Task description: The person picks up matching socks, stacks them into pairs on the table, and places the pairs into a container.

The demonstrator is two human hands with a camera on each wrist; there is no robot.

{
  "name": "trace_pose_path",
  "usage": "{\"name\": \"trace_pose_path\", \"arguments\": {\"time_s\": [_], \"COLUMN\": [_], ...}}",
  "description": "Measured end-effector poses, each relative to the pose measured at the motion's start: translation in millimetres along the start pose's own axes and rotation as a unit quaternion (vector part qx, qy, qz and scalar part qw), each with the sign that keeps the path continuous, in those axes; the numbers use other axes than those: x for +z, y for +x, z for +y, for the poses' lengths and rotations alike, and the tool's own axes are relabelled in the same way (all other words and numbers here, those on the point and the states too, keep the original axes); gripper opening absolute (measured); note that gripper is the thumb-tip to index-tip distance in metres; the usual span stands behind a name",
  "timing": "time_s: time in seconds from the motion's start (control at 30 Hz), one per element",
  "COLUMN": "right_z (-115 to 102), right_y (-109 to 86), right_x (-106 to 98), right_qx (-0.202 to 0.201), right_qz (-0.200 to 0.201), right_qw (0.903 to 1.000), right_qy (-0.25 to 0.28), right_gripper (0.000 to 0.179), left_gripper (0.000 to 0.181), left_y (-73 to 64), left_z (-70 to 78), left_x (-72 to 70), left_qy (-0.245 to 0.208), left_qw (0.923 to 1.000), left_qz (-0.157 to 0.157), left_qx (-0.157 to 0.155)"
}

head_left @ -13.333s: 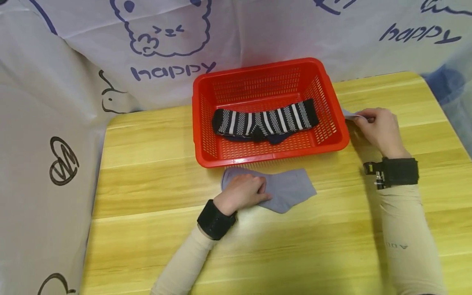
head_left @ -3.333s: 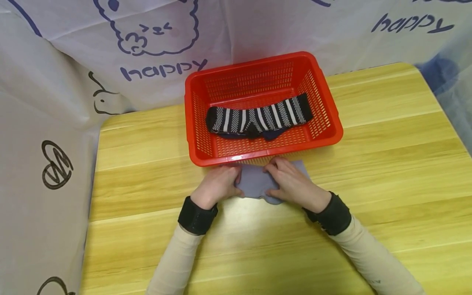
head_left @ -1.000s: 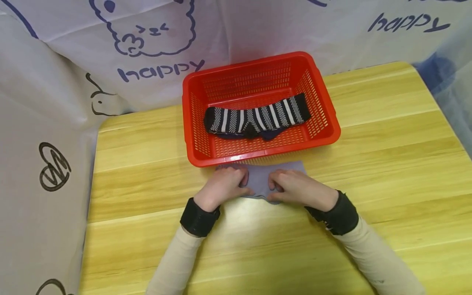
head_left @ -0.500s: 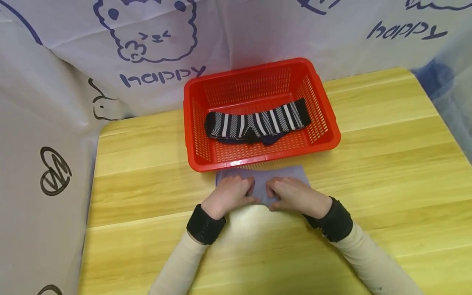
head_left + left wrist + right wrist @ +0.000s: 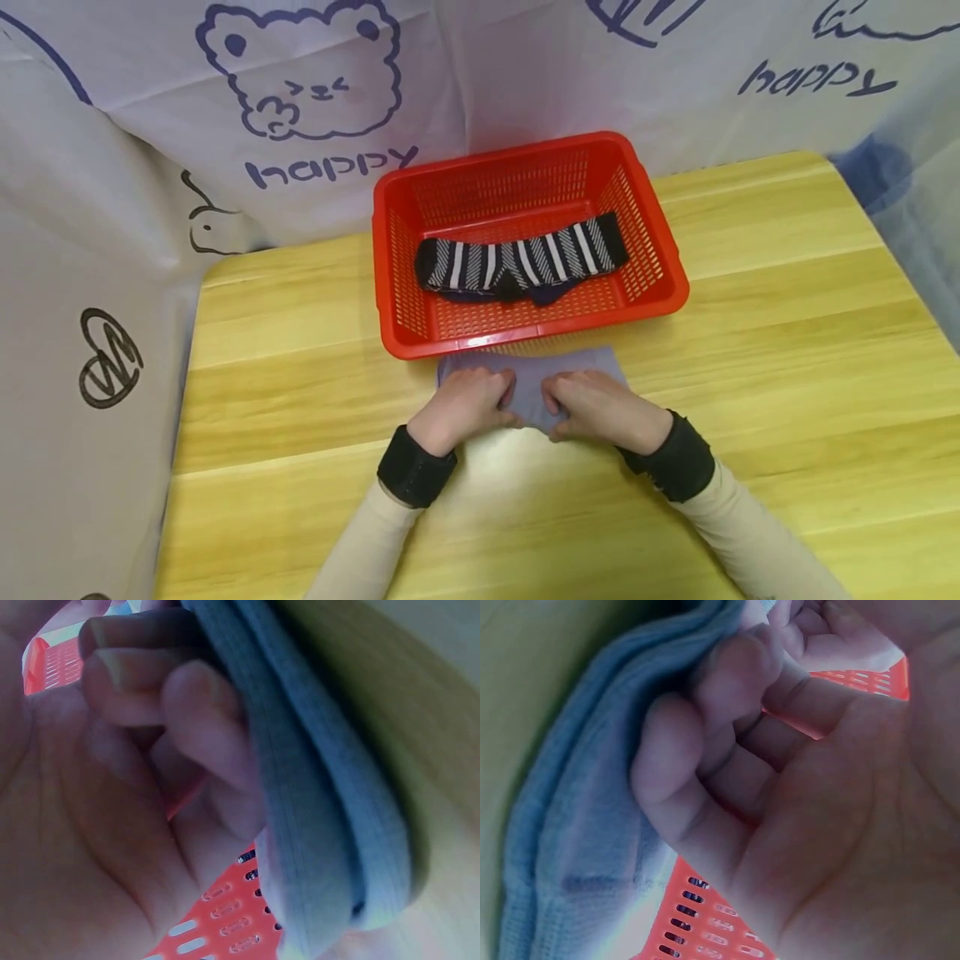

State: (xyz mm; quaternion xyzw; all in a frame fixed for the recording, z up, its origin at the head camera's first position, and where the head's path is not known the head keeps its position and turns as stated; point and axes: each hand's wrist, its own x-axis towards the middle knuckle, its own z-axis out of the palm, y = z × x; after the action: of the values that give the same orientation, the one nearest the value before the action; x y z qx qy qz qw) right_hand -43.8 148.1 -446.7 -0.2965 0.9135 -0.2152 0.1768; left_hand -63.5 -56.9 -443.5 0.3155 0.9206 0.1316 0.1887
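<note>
Two grey-lavender socks [image 5: 529, 382] lie stacked flat on the table, just in front of the red basket. My left hand [image 5: 467, 406] grips the left part of the stack, its fingers curled and its thumb at the near edge. From the other side my right hand [image 5: 603, 407] grips it in much the same way, close to the left. In the left wrist view the layered sock edges [image 5: 300, 780] run against the curled fingers [image 5: 202, 712]. The right wrist view shows fingertips [image 5: 667, 746] against the layers as well. The hands hide part of the socks.
The red perforated basket [image 5: 528, 335] stands behind the hands, near the curtain. Inside it lies a black-and-white striped sock [image 5: 521, 260] over something dark blue [image 5: 551, 292]. A white printed curtain [image 5: 525, 75] borders the wooden table [image 5: 285, 333] behind and at left.
Earlier my right hand held another grey sock beside the basket; it now joins my left at the stack. Over the last second both hands have drawn slightly closer together, fingers still curled.
</note>
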Motion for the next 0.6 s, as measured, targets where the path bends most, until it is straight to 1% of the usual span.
{"name": "trace_pose_path", "arguments": {"time_s": [0.2,0.4,0.47,0.6], "right_z": [-1.3,-0.3,0.7,3.5], "right_y": [-0.5,1.0,1.0,0.1], "right_x": [0.7,-1.4,-2.8,-5.5], "right_qx": [0.005,0.026,0.030,0.025], "right_qz": [-0.007,-0.037,-0.044,-0.042], "right_qw": [1.0000,0.9990,0.9986,0.9988], "right_qy": [-0.003,0.001,0.003,0.007], "right_gripper": [0.037,0.037,0.036,0.035], "left_gripper": [0.037,0.037,0.037,0.038], "left_y": [-2.0,-2.3,-2.2,-0.8], "left_z": [0.2,-0.1,-0.3,-0.8], "left_x": [1.9,2.2,1.7,1.3], "left_qy": [0.001,-0.003,-0.006,-0.014], "left_qw": [1.0000,1.0000,1.0000,0.9997], "left_qz": [0.003,0.002,0.005,0.019], "left_qx": [-0.002,0.000,0.002,0.003]}}
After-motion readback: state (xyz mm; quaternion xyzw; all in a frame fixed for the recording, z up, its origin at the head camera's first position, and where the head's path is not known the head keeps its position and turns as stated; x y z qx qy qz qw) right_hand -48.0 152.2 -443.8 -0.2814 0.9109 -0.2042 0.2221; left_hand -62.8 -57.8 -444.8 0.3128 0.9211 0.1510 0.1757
